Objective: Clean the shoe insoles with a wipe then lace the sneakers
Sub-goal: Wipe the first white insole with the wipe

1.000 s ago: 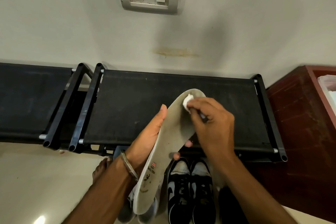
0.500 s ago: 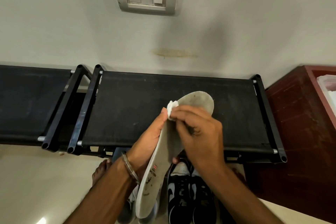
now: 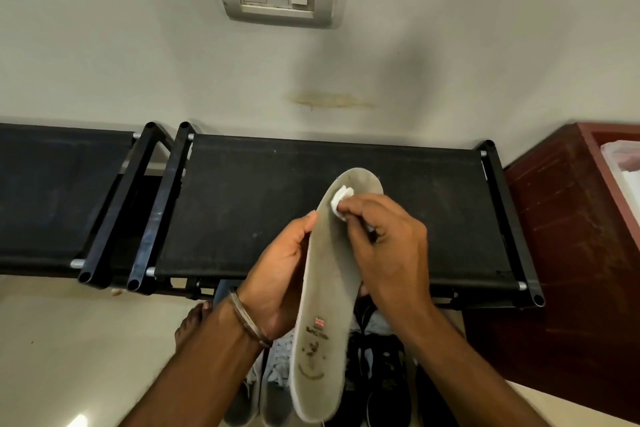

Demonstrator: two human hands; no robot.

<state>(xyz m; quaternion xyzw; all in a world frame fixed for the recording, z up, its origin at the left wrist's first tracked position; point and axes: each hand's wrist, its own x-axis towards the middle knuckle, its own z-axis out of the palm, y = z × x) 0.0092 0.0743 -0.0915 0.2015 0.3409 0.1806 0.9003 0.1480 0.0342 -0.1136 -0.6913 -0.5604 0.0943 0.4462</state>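
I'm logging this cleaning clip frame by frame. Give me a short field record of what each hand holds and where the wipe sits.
left hand: grips the insole at its middle
right hand: pinches the wipe
wipe position: pressed on the insole near its toe end
below: sneakers on the floor
behind: black rack

Wipe (image 3: 341, 201) on held insole (image 3: 329, 288)

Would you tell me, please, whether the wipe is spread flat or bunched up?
Bunched up. The wipe shows as a small crumpled white wad, pinched by the right hand against the insole near its toe end.
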